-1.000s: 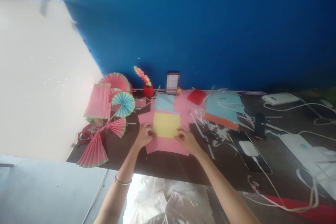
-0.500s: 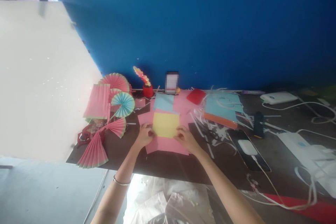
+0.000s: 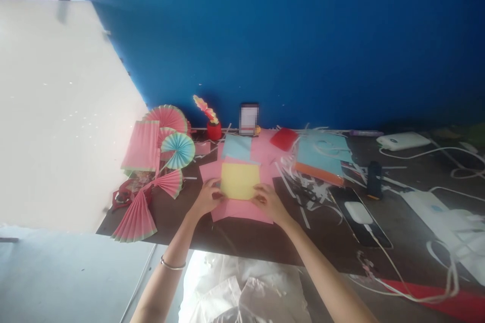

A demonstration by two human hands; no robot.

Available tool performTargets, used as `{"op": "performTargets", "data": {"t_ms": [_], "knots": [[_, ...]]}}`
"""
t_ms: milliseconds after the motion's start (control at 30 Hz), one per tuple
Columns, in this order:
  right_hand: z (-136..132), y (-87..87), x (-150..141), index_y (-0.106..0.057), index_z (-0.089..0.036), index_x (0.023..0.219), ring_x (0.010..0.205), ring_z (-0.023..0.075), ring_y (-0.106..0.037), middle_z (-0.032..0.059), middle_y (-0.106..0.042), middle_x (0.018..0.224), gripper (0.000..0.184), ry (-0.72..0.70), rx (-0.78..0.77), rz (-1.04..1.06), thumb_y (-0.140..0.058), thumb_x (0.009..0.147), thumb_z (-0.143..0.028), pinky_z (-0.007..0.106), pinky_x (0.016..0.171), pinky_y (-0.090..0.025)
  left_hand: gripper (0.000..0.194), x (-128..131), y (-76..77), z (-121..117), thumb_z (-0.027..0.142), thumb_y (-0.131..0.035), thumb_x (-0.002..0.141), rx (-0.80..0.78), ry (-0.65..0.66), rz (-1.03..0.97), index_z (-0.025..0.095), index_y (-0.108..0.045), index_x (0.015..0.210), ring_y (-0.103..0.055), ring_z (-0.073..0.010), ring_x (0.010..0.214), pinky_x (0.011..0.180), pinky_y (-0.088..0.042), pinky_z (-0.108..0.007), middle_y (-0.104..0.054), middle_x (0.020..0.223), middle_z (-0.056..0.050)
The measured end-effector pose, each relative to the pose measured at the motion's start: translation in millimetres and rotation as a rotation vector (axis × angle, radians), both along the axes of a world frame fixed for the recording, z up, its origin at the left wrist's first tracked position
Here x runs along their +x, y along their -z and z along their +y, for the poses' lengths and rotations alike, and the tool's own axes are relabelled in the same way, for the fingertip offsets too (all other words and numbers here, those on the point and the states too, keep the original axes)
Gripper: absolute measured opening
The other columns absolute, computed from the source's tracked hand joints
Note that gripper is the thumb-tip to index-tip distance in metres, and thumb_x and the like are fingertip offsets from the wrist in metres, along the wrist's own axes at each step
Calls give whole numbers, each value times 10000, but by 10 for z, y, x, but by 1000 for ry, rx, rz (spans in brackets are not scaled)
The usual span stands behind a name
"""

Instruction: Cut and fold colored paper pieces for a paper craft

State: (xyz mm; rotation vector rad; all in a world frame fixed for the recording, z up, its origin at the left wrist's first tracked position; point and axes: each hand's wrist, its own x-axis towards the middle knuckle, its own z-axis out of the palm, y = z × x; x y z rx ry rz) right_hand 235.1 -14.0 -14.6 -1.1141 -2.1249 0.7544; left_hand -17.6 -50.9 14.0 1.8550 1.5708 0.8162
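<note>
A yellow paper square (image 3: 240, 180) lies on a larger pink sheet (image 3: 242, 208) on a dark table (image 3: 182, 217). My left hand (image 3: 206, 197) pinches the yellow paper's near left corner, fingers closed on it. My right hand (image 3: 268, 201) pinches the near right corner in the same way. Both forearms reach in from the bottom of the view, and a thin bangle (image 3: 172, 264) sits on the left wrist.
Pleated paper fans (image 3: 166, 149) crowd the table's left end. Behind the sheet are light blue paper (image 3: 237, 147), a red pot with a paper flower (image 3: 214, 130) and a red piece (image 3: 284, 139). Paper strips (image 3: 303, 181), a phone (image 3: 359, 217), power banks and cables (image 3: 417, 181) fill the right. A blue wall stands behind.
</note>
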Motion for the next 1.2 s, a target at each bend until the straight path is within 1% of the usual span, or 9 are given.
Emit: {"op": "performTargets", "data": {"t_ms": [67,267,467,567,700,800,900,1000,1200], "knots": [[3,0,-9,-580,-218,737,1040,234,-499,77,-530,1053,117,4,-20,-2,-551,779,-323,384,808,-500,87,0,-16,6,291,-653,680,-11,4,1,213,-687,700,-392,-235,1182,1024,-309,-384,-496,1240,-41],[12,-10,-36,-546,-212,697,1023,221,-498,73,-523,1047,123,26,-76,43,-541,770,-311,341,724,-525,93,7,-96,20,279,-652,659,-92,32,16,196,-691,678,-338,-257,1245,1038,-302,-369,-427,1326,-41],[20,-37,-32,-549,-211,692,1007,218,-507,72,-531,1041,94,15,-53,9,-546,755,-280,364,806,-479,136,26,-163,-6,307,-611,690,-88,55,48,193,-682,705,-308,-251,1273,1041,-297,-374,-407,1353,-43],[10,-59,-33,-550,-209,687,1009,218,-499,68,-539,1026,94,14,-23,1,-550,751,-278,371,836,-455,130,31,-158,-12,287,-601,698,-71,67,64,187,-681,714,-311,-251,1275,1034,-308,-374,-404,1357,-55],[-3,-74,-38,-569,-211,727,999,223,-499,69,-538,1017,95,-2,15,-10,-570,750,-303,393,868,-431,92,25,-107,-7,219,-595,692,-55,88,66,182,-678,713,-301,-253,1282,1032,-315,-382,-401,1357,-55],[-3,-68,-44,-568,-212,714,994,223,-501,72,-532,1016,124,-2,2,-5,-554,767,-323,396,858,-441,88,18,-63,-7,194,-593,693,-54,79,57,176,-674,724,-269,-254,1298,1048,-290,-393,-374,1371,-62],[3,-59,-50,-558,-214,691,1002,225,-498,72,-535,1020,138,8,-21,1,-547,770,-327,394,835,-460,82,16,-44,-6,208,-590,704,-64,66,55,167,-660,701,-249,-253,1306,1056,-280,-394,-355,1378,-76],[10,-54,-55,-555,-211,679,1007,229,-497,76,-541,1023,146,19,-25,-4,-548,769,-327,397,815,-470,109,19,-55,2,225,-571,722,-65,74,71,164,-639,662,-246,-254,1306,1055,-282,-405,-346,1383,-80],[13,-45,-61,-553,-202,682,1018,236,-494,85,-539,1033,166,23,-9,-21,-542,778,-336,418,840,-455,135,24,-104,29,209,-559,738,-79,90,109,155,-602,622,-255,-254,1303,1062,-272,-397,-349,1382,-95]]}}
